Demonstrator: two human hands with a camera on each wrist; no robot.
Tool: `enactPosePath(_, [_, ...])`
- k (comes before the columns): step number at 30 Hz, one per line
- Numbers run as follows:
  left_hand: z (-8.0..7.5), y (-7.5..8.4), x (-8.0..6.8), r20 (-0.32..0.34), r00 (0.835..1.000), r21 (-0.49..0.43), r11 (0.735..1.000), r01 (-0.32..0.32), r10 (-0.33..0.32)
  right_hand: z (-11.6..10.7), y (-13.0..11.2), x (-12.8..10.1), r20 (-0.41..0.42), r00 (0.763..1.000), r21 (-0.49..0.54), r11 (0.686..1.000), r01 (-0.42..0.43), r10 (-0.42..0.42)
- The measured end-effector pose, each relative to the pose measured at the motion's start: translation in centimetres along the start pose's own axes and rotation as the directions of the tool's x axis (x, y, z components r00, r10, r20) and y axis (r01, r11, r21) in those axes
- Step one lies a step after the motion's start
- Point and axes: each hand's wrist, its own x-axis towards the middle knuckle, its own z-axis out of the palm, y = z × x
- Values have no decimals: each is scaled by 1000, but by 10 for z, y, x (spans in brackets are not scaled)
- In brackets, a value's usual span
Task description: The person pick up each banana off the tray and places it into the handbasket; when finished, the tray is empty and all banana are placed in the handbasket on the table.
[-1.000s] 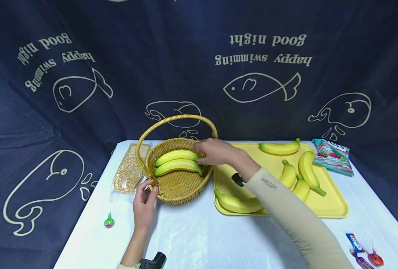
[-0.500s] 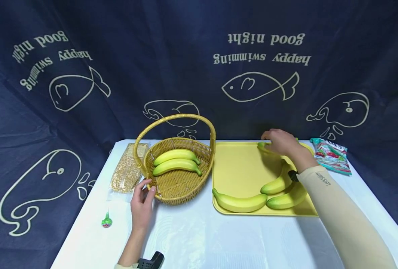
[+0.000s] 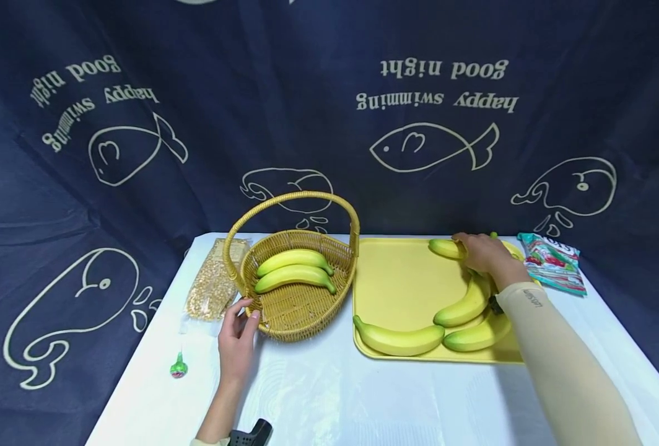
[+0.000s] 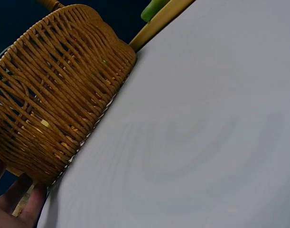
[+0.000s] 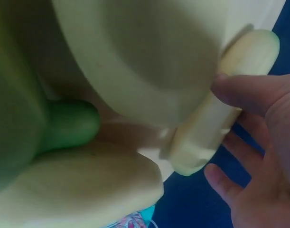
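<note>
My left hand point(image 3: 237, 347) holds the near left rim of the wicker basket point(image 3: 307, 322), its thumb and fingertips at the woven wall point(image 4: 64, 90). Two yellow bananas point(image 3: 295, 275) lie side by side inside the basket. At the far right of the yellow tray point(image 3: 391, 272), my right hand point(image 3: 484, 257) grips a banana point(image 5: 209, 126), thumb on one side and fingers on the other. Its middle is covered by the hand in the head view. Other bananas lie on the tray: one at the near left point(image 3: 399, 339), others under and beside my right forearm.
Left of the basket lies a clear bag of yellow kernels point(image 3: 213, 285), with a green-wrapped lollipop point(image 3: 179, 367) nearer me. A teal snack bag point(image 3: 555, 263) is beside the tray's far right corner. A dark printed cloth point(image 3: 329, 124) hangs behind the white table point(image 3: 318, 390).
My right hand has left the bananas in the basket, moved right to the tray's far side, and taken hold of the banana there. My left hand has stayed at the basket rim.
</note>
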Motion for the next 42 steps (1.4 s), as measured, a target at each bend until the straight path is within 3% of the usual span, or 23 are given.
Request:
enactPosePath(5, [2,-1,-2,-3,1000,13,1000,17,-17,0,-2,-3,-31,999,-31,999,12,-13])
enactPosePath(9, [3,0,-2,-1,1000,20,1000,23,-23,-13,-12,-7,-73,993,-50,994,93,-97])
enactPosePath(19, [2,0,0,1,1000,8,1000,-13,13,-62,-91,-30,-91,946,-95,948,304,-312])
enactPosePath(25, [3,-1,-1,14,1000,3,1000,-9,9,-77,-141,-50,-60,901,-56,903,427,-430])
enactPosePath(32, [4,1,-2,11,1000,16,1000,8,-8,-91,-199,-60,-21,821,26,820,572,-571])
enactPosePath(37, [2,2,0,0,1000,17,1000,11,-11,-97,-250,-44,57,765,67,767,639,-642])
enactPosePath(40, [1,3,0,-2,1000,13,1000,22,-22,-95,-279,-25,140,748,48,759,650,-649])
enactPosePath(42, [1,4,0,1,1000,11,999,31,-31,-92,-295,-9,208,750,40,772,635,-628])
